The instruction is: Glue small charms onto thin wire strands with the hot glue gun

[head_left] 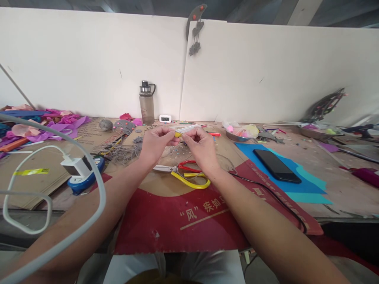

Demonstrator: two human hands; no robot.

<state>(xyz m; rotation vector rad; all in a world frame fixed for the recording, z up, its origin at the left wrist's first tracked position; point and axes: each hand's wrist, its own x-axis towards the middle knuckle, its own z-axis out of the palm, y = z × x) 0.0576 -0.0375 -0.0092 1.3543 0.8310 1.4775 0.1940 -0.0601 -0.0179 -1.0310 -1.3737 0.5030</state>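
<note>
Between the fingertips of both hands is a small yellow piece [178, 134], mostly covered by the fingers, so its kind is unclear. My left hand [158, 142] pinches it from the left, and my right hand [200, 146] pinches from the right, the two nearly touching. Below the hands lie scissors [189, 179] with one red and one yellow handle, on the red and brown cardboard sheet [177, 225]. Tangled grey yarn [124, 152] spreads left of my left hand. Thin white sticks [188, 128] lie just behind the hands.
A bottle [147, 104] and a small digital clock [165, 118] stand at the back. Left are a blue power socket [85, 179], a white cable crossing close to the camera, and colourful scraps [56, 126]. Right, a phone [276, 165] lies on blue sheets [310, 188], near a bowl [239, 136].
</note>
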